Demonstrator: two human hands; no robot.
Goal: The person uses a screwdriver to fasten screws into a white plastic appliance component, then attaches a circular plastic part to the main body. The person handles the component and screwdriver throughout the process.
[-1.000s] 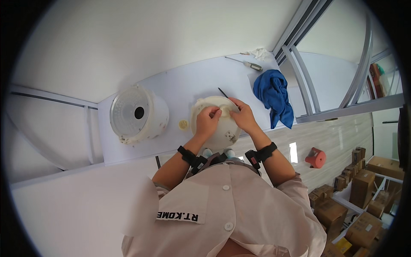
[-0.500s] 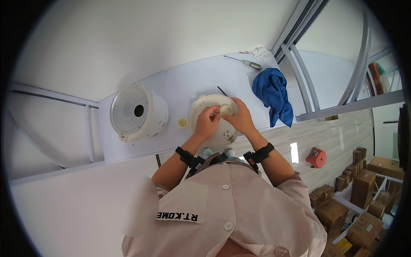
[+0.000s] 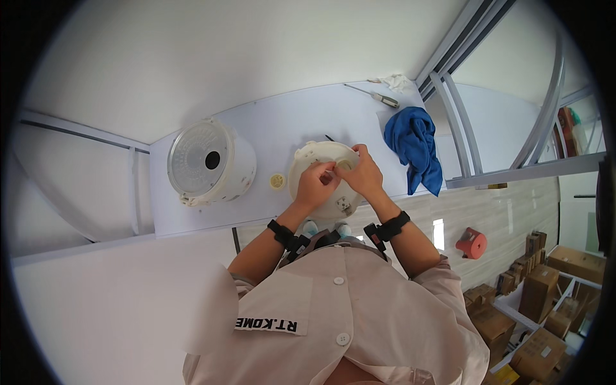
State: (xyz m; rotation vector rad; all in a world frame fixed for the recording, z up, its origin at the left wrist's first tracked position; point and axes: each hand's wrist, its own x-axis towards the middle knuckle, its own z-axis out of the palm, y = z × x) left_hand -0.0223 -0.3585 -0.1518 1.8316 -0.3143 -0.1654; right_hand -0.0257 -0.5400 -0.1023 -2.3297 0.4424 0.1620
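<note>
A white, round, dish-like plastic cover, like a rice cooker lid, lies on the table in front of me. Over its middle my left hand has its thumb and fingers pinched together; whatever is between them is hidden. My right hand is curled over the cover's right side, fingers at the rim and thumb reaching inward. A small round off-white part shows partly beneath the meeting fingertips. Left of the cover sits a small pale-yellow round cap.
A white cooker body with a round metal plate stands at the left. To the right lie a crumpled blue cloth and a screwdriver. A red stool and cardboard boxes are on the floor at the right.
My left hand has moved slightly right and its fingertips now meet my right thumb, covering more of the small round part. The whole view has shifted a little.
</note>
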